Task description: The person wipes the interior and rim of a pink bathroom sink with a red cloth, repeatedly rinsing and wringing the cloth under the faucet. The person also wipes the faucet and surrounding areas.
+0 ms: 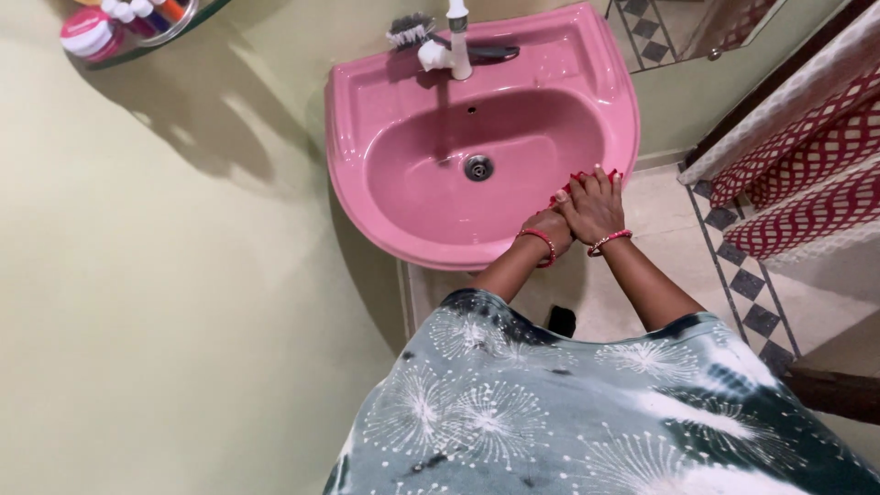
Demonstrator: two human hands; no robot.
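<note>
My two hands are pressed together above the front right rim of a pink wash basin (367,119). My right hand (596,203) lies with stretched fingers over my left hand (547,225), whose fingers are hidden beneath it. The nails are painted red, and a red bangle sits on each wrist. Neither hand shows anything held. The basin bowl looks dry, with a metal drain (478,167) at its middle.
A white tap (456,41) and a dark brush (410,29) sit on the basin's back ledge. A glass shelf (188,20) with jars hangs at the top left on the pale wall. Red and white patterned cloth (797,174) hangs at the right above a tiled floor (747,284).
</note>
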